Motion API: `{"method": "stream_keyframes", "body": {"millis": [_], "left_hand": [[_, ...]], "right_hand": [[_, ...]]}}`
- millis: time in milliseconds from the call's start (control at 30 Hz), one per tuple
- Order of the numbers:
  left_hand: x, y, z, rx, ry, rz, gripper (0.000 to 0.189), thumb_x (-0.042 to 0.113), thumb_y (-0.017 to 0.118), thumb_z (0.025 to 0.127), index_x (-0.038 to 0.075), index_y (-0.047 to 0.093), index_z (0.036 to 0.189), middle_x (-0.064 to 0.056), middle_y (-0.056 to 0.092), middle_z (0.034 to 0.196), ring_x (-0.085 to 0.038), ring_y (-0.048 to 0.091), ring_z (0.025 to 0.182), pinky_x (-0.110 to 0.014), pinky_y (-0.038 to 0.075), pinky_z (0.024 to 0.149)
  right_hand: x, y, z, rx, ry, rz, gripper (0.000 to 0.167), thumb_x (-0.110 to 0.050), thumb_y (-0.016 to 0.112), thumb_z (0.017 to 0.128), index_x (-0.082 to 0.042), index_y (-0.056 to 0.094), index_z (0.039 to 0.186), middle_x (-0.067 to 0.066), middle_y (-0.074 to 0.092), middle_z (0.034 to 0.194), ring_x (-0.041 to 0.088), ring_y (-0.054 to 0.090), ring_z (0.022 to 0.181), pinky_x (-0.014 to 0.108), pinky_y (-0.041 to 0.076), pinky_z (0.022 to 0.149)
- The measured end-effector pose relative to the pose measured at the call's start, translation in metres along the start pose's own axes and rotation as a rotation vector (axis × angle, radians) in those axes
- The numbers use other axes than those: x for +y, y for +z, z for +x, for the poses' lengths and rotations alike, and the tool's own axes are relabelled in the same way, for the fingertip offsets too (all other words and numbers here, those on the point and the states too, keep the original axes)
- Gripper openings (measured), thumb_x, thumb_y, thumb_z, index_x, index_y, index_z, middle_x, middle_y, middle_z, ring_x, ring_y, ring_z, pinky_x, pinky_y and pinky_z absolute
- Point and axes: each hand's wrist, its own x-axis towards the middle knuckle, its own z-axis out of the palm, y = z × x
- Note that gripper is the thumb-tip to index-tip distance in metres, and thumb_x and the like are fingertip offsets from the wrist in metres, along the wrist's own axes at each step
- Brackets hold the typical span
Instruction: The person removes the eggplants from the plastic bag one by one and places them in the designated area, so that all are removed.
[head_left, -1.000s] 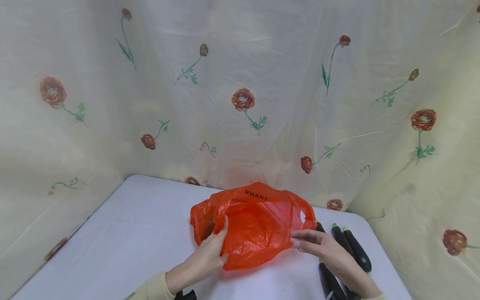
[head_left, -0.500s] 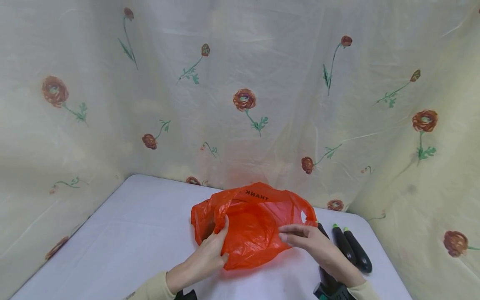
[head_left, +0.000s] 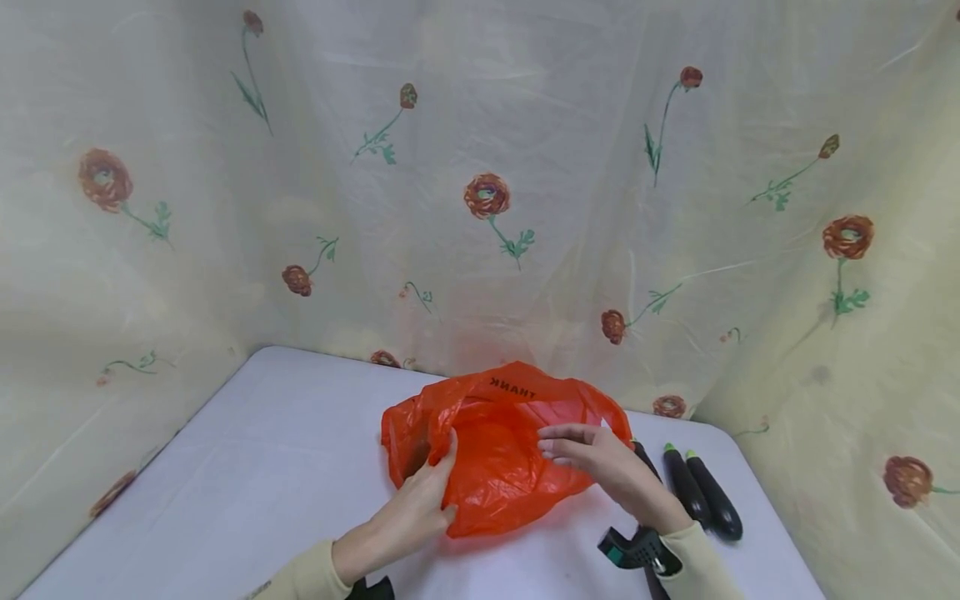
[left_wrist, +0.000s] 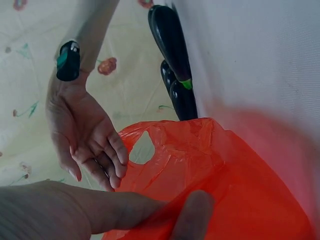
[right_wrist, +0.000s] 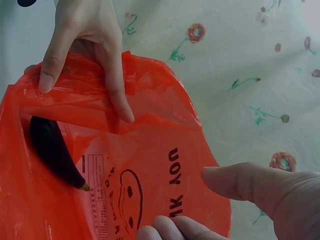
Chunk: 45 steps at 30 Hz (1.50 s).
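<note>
A red plastic bag [head_left: 502, 492] printed with black lettering stands on the table with its mouth spread. My left hand [head_left: 422, 504] grips its left rim; in the left wrist view the film passes between thumb and finger. Over the right side of the mouth hovers my right hand [head_left: 600, 458], fingers relaxed and nothing in them. The left wrist view shows that same right hand [left_wrist: 90, 135] palm up beside the bag's handle hole. Inside the bag, the right wrist view shows one dark eggplant [right_wrist: 55, 152] with a pale stem tip.
Several dark eggplants [head_left: 715, 497] with green stem ends lie on the white table [head_left: 285, 467] to the right of the bag, partly behind my right forearm. A flower-printed curtain [head_left: 390, 217] hangs behind and on both sides. A black band device [head_left: 639, 552] sits on my right wrist.
My right hand has moved left and away from me, from the bag's right edge to over its mouth. The left hand and the bag have stayed in place.
</note>
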Motion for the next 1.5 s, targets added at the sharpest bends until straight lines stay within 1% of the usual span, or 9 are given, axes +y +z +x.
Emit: {"method": "stream_keyframes", "body": {"millis": [200,433,667,767,900,1133,1233,1333,1500], "left_hand": [[0.0,-0.001,0.0,-0.002,-0.005,0.0,0.091,0.001,0.069,0.084,0.0,0.011,0.154,-0.023,0.035,0.15,-0.033,0.05,0.126,-0.051,0.048,0.096],[0.001,-0.002,-0.001,0.009,0.011,0.02,0.091,0.001,0.069,0.083,-0.001,0.01,0.153,-0.027,0.035,0.149,-0.035,0.05,0.126,-0.053,0.046,0.099],[0.003,0.0,0.001,-0.009,-0.014,-0.006,0.092,0.001,0.069,0.083,0.0,0.011,0.154,-0.021,0.036,0.15,-0.032,0.048,0.129,-0.051,0.046,0.099],[0.002,0.001,0.001,-0.01,-0.021,-0.016,0.092,0.001,0.069,0.083,0.001,0.011,0.154,-0.019,0.036,0.151,-0.031,0.048,0.129,-0.05,0.046,0.099],[0.001,0.001,0.0,-0.004,-0.008,-0.011,0.091,0.001,0.069,0.083,0.0,0.011,0.154,-0.022,0.037,0.15,-0.032,0.05,0.127,-0.051,0.046,0.098],[0.0,0.001,-0.001,0.008,0.022,0.02,0.09,0.001,0.069,0.083,-0.002,0.012,0.153,-0.023,0.038,0.149,-0.032,0.05,0.125,-0.051,0.045,0.1],[0.001,0.0,-0.001,0.006,0.018,0.017,0.09,0.002,0.069,0.083,-0.001,0.012,0.153,-0.023,0.037,0.149,-0.032,0.051,0.125,-0.051,0.045,0.1],[0.002,0.0,-0.001,-0.002,0.01,0.011,0.091,0.002,0.069,0.084,-0.001,0.011,0.153,-0.022,0.037,0.15,-0.032,0.051,0.125,-0.051,0.046,0.099],[0.002,0.0,-0.002,-0.006,0.015,0.012,0.09,0.001,0.068,0.084,-0.002,0.011,0.153,-0.025,0.038,0.148,-0.032,0.054,0.121,-0.05,0.047,0.097]], "right_hand": [[-0.004,0.007,0.011,-0.051,-0.062,0.012,0.053,-0.036,0.067,0.089,-0.006,0.058,0.132,0.012,0.063,0.127,0.02,0.064,0.107,0.036,0.052,0.095],[-0.01,0.017,0.023,-0.086,-0.079,0.037,0.053,-0.032,0.065,0.091,-0.001,0.056,0.132,0.011,0.066,0.122,0.02,0.065,0.105,0.034,0.053,0.094],[-0.01,0.014,0.037,-0.154,-0.082,0.154,0.052,-0.029,0.061,0.094,0.003,0.052,0.134,0.016,0.064,0.123,0.021,0.066,0.106,0.029,0.053,0.092],[-0.01,0.015,0.042,-0.182,-0.089,0.174,0.052,-0.029,0.06,0.095,0.004,0.052,0.134,0.021,0.061,0.127,0.022,0.065,0.108,0.031,0.053,0.093],[-0.01,0.022,0.047,-0.187,-0.1,0.167,0.051,-0.03,0.06,0.095,0.003,0.054,0.132,0.022,0.06,0.128,0.024,0.065,0.109,0.034,0.052,0.095],[-0.01,0.035,0.057,-0.201,-0.097,0.173,0.046,-0.025,0.059,0.096,0.005,0.056,0.129,0.023,0.061,0.126,0.026,0.065,0.109,0.037,0.053,0.094],[-0.01,0.039,0.059,-0.214,-0.086,0.174,0.045,-0.025,0.059,0.096,0.004,0.056,0.129,0.022,0.061,0.127,0.028,0.064,0.109,0.038,0.052,0.095],[-0.009,0.043,0.061,-0.237,-0.101,0.165,0.046,-0.026,0.058,0.096,0.005,0.054,0.131,0.025,0.058,0.13,0.031,0.063,0.111,0.04,0.052,0.096],[-0.01,0.049,0.067,-0.253,-0.085,0.176,0.049,-0.03,0.059,0.095,0.005,0.056,0.129,0.024,0.059,0.129,0.029,0.065,0.109,0.04,0.052,0.095]]}}
